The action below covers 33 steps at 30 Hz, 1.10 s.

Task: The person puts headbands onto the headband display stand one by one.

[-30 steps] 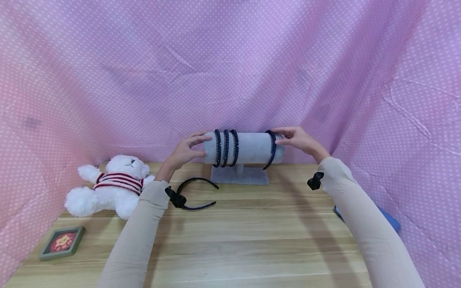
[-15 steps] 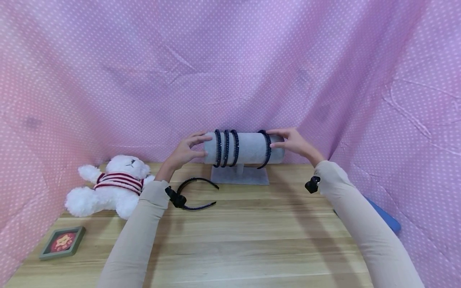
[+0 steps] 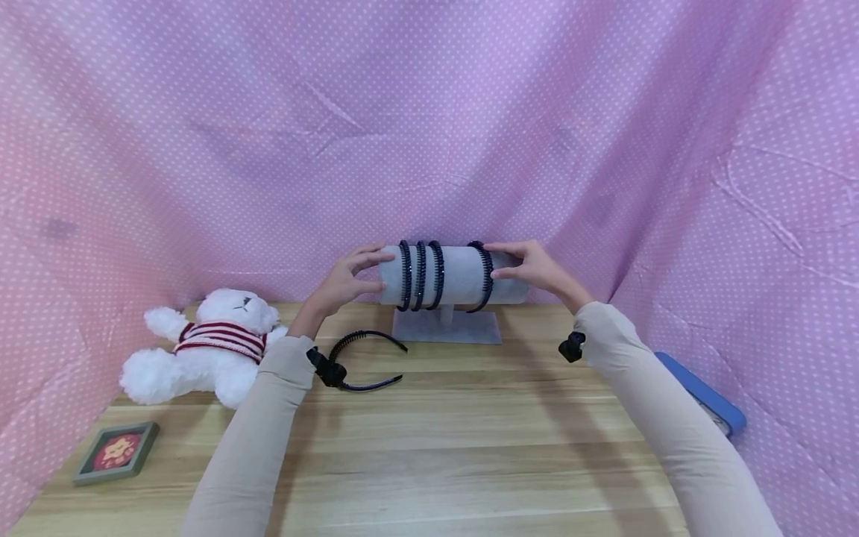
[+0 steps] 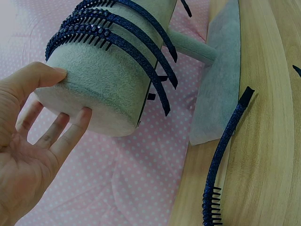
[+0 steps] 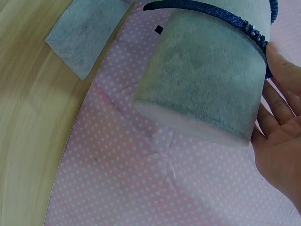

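Note:
A grey padded headband stand (image 3: 463, 270) holds several dark, beaded headbands on its horizontal roll. My left hand (image 3: 345, 281) rests against the roll's left end; in the left wrist view the thumb (image 4: 51, 75) touches the edge and other fingertips touch the end face. Further right on the roll is one headband (image 3: 488, 277), which my right hand (image 3: 533, 266) holds by thumb and fingers. The right wrist view shows the thumb at the beaded part of that headband (image 5: 225, 18). Another headband (image 3: 369, 387) lies on the table between my left wrist and the stand.
A white teddy bear (image 3: 221, 370) in a striped top lies at the left. Nearer sits a small green frame (image 3: 117, 452) with a star. A blue case-like object (image 3: 705, 391) is by my right forearm. Pink dotted cloth (image 3: 429, 134) encloses the wooden table (image 3: 470, 462).
My right hand has slid the rightmost headband leftward along the roll, away from its right end. The left hand has stayed put. More of the blue object now shows.

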Tool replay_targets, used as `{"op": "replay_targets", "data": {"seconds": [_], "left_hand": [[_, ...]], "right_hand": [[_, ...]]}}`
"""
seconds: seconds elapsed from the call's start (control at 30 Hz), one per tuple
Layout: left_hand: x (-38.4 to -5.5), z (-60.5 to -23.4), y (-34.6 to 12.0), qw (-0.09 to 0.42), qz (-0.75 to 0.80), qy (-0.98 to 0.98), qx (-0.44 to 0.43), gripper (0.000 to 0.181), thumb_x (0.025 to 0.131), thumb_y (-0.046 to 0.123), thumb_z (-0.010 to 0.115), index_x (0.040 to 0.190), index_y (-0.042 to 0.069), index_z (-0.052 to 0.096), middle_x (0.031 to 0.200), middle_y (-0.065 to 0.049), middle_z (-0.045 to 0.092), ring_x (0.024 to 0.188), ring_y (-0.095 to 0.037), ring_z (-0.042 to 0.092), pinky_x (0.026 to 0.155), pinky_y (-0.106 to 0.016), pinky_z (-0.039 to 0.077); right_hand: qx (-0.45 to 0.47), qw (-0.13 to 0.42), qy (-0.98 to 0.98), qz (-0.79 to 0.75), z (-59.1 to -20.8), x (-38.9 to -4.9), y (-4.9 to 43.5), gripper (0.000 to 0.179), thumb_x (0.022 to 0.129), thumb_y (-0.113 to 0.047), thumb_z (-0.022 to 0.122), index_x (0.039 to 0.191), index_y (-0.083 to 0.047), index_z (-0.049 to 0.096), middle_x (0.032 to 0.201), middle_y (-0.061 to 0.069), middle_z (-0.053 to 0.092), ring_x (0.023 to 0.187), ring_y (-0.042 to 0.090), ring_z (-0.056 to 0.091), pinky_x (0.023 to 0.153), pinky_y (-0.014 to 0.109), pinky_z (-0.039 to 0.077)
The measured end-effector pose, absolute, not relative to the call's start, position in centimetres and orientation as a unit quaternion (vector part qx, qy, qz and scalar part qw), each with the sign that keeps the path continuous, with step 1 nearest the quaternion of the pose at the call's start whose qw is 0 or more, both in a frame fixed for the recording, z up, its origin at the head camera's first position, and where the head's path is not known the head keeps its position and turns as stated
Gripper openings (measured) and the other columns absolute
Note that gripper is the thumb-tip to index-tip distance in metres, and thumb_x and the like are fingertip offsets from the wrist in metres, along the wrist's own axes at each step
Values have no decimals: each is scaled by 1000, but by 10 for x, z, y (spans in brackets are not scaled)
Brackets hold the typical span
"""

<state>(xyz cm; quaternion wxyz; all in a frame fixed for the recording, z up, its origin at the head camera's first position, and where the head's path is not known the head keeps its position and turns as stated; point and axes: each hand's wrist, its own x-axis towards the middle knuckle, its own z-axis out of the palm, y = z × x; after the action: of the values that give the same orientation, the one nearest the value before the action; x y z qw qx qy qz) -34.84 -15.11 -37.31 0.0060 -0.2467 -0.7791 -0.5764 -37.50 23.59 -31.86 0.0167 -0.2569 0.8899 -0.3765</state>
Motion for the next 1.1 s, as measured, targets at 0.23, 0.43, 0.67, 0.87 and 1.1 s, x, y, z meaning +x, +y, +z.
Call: {"op": "replay_targets", "data": {"seconds": [0.23, 0.43, 0.67, 0.87, 1.1], "left_hand": [[-348, -372, -151, 8, -575, -781, -244, 52, 93, 1, 72, 143, 4, 58, 168, -11, 28, 152, -35, 31, 122, -61, 29], [-347, -371, -151, 9, -575, -782, -242, 52, 92, 1, 72, 142, 4, 58, 167, -10, 29, 151, -36, 32, 122, -62, 29], [-349, -373, -150, 9, -572, -783, -244, 52, 92, 1, 72, 143, 3, 57, 168, -12, 28, 152, -36, 30, 123, -62, 27], [-349, -374, -150, 11, -571, -784, -244, 52, 92, 0, 72, 143, 3, 57, 168, -12, 27, 152, -37, 30, 122, -63, 27], [-348, -373, -150, 13, -566, -786, -246, 52, 93, 1, 71, 143, 3, 57, 168, -12, 27, 151, -36, 31, 121, -63, 29]], "right_hand": [[-276, 7, 882, -383, -320, -374, 225, 55, 91, -12, 78, 142, -8, 60, 149, 17, 54, 146, 35, 44, 123, 50, 33], [-281, 1, 881, -380, -319, -372, 213, 55, 89, -10, 79, 141, -6, 61, 147, 17, 56, 144, 34, 47, 122, 48, 35], [-281, -10, 883, -376, -321, -369, 201, 55, 88, -9, 80, 140, -6, 62, 147, 17, 57, 143, 34, 48, 122, 48, 36], [-275, -11, 880, -387, -322, -367, 194, 55, 88, -11, 81, 140, -8, 63, 146, 15, 58, 143, 32, 49, 123, 46, 35], [-275, -21, 879, -390, -325, -366, 188, 55, 88, -11, 81, 140, -7, 62, 147, 15, 57, 142, 32, 49, 122, 45, 36]]}}
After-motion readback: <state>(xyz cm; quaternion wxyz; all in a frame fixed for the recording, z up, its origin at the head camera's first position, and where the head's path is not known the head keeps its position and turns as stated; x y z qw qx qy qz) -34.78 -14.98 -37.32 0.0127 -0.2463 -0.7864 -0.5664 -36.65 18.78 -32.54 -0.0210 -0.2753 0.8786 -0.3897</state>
